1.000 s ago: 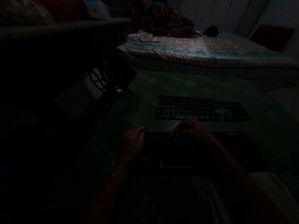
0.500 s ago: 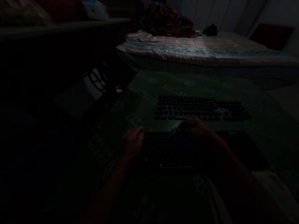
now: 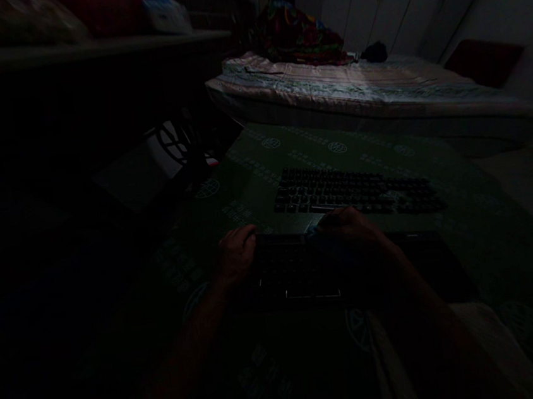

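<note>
A dark keyboard base (image 3: 287,267) with its keycaps off lies before me on a green printed sheet. At its upper left corner, my left hand (image 3: 238,253) is closed around the edge. My right hand (image 3: 353,228) is in a pinch over the keyboard's upper edge, holding a bluish cloth (image 3: 315,235) against it; darkness hides most of the cloth. Beyond the hands, rows of loose black keycaps (image 3: 332,186) are laid out in keyboard order.
The green sheet (image 3: 298,142) spreads under everything. A pale cloth (image 3: 484,322) lies near my right forearm. Behind stands a bed (image 3: 354,85) with a bundled patterned blanket (image 3: 297,34). A fan (image 3: 177,142) is at the left, below a shelf (image 3: 89,50) with bags. The room is very dark.
My right hand and the bluish cloth have shifted very slightly along the keyboard's upper edge. The left hand stays in place.
</note>
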{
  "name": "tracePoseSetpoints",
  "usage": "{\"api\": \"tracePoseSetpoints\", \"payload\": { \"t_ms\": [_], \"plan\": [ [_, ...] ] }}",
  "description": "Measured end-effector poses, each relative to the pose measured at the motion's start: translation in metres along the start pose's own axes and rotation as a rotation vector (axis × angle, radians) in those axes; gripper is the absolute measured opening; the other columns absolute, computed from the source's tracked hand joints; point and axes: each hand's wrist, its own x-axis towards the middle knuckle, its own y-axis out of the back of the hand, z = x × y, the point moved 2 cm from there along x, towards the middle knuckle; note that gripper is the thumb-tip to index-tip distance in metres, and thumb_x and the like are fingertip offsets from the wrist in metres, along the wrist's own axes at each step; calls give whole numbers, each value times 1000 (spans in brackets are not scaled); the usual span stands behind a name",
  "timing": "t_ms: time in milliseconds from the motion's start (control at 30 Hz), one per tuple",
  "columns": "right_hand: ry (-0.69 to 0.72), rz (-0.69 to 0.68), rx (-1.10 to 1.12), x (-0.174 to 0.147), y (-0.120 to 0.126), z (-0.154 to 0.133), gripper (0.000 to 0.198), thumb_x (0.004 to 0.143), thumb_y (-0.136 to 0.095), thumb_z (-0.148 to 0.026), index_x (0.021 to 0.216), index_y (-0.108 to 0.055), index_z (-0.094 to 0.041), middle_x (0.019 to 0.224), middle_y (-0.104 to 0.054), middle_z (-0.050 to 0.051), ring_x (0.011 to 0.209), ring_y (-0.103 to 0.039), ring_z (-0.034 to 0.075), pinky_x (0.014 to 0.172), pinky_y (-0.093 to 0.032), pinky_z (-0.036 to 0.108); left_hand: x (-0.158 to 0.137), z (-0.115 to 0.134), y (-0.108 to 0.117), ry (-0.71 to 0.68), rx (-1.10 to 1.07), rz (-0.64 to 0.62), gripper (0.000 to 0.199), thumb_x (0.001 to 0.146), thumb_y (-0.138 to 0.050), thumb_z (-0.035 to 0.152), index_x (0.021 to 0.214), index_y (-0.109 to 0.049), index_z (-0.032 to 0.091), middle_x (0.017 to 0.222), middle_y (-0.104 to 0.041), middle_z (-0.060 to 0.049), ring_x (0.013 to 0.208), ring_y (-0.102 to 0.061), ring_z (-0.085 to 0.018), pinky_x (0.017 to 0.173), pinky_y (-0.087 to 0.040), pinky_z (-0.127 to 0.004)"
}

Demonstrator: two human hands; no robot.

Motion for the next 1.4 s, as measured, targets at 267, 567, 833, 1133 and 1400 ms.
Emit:
{"api": "tracePoseSetpoints", "payload": {
  "t_ms": [267, 567, 833, 1133, 1400],
  "plan": [
    [40, 25, 67, 4, -13, 4, 23, 70, -61, -34, 69, -67, -13, 68, -64, 4, 61, -55, 15, 55, -41, 25, 1, 0, -1, 14, 6, -17, 37, 83, -34, 32, 102, -62, 16, 104, -67, -8, 98, -59, -22, 91, -44, -36],
    [-22, 16, 84, 0, 1, 0, 20, 67, -65, -32, 68, -69, -13, 68, -66, 3, 61, -57, 14, 57, -43, 26, 0, 0, -1, -3, -2, 1, 35, 84, -35, 32, 101, -62, 17, 104, -67, -7, 97, -59, -21, 90, -45, -35],
    [10, 1, 32, 0, 4, 4, 19, 68, -63, -31, 65, -68, -13, 65, -65, 3, 59, -56, 14, 57, -41, 25, 1, -1, -1, 1, 4, -1, 35, 83, -36, 32, 101, -62, 18, 102, -67, -6, 96, -60, -21, 89, -45, -35],
    [47, -11, 26, 1, -3, 2, 20, 69, -62, -32, 66, -68, -13, 67, -66, 4, 62, -57, 15, 60, -43, 26, 0, -1, 0, 24, -6, -8, 35, 83, -36, 32, 103, -62, 19, 107, -66, -6, 99, -58, -21, 92, -44, -35],
    [65, 12, -29, 0, 7, 6, 22, 70, -60, -32, 66, -68, -12, 66, -64, 3, 60, -56, 14, 55, -41, 25, 2, 1, 1, 20, -8, -2, 37, 83, -35, 34, 101, -62, 18, 108, -66, -7, 101, -58, -22, 92, -45, -36]
  ]
}}
